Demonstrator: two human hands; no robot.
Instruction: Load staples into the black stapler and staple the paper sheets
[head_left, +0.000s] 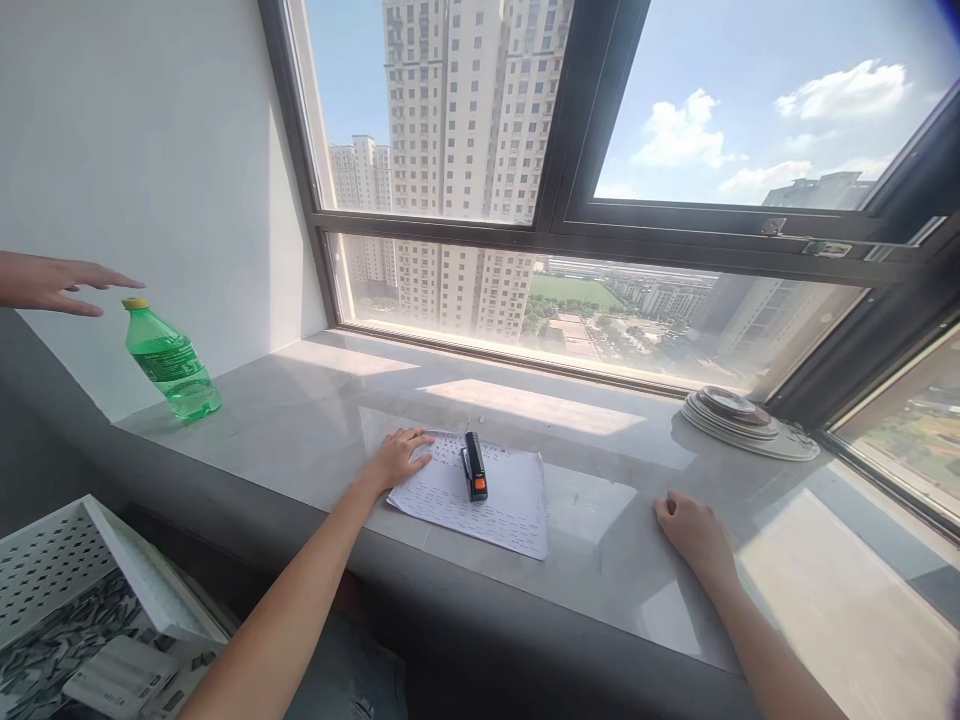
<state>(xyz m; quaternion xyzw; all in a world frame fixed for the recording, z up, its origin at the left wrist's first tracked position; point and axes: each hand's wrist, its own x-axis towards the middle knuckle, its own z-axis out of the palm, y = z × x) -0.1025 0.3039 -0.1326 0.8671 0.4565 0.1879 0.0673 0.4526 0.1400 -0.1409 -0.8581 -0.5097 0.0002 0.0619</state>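
Observation:
My left hand point(399, 458) lies open on the left edge of the printed paper sheets point(517, 500), fingers stretched toward the middle. On those sheets rests a black stapler point(474, 465) with an orange part at its near end, a little right of my left fingertips and apart from them. My right hand point(694, 537) is curled into a loose fist on the grey sill, well to the right of the paper, and no object shows in it.
At the left, another person's hand point(67, 283) hovers near the yellow cap of a green bottle point(171, 365). Stacked round plates or discs point(739, 422) sit at the right by the window point(555, 230). A white perforated basket point(45, 550) holding assorted items stands below the grey sill point(300, 430).

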